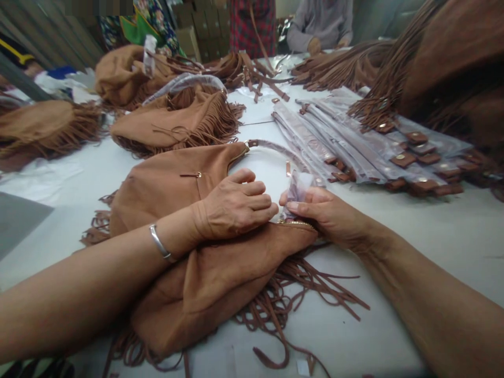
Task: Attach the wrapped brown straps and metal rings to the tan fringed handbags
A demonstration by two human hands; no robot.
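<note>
A brown suede handbag [157,189] with long fringe lies on the table in front of me, its gold-toothed zipper [301,224] showing at the right corner. My right hand [321,210] pinches the clear plastic wrap round the near end of the bag's strap [297,191]. From there the strap curves back to a metal ring at the bag's far corner. Resting across the bag, my left hand [240,202] has its fingers curled near the zipper and close to my right fingertips. What those fingers hold, if anything, is hidden.
Plastic-wrapped straps [331,136] lie in a pile at the back right, beside a tall heap of fringed brown bags [452,68]. Another fringed bag [165,118] sits behind mine, and one more [39,126] at the left. A person's grey sleeve [303,26] shows across the table.
</note>
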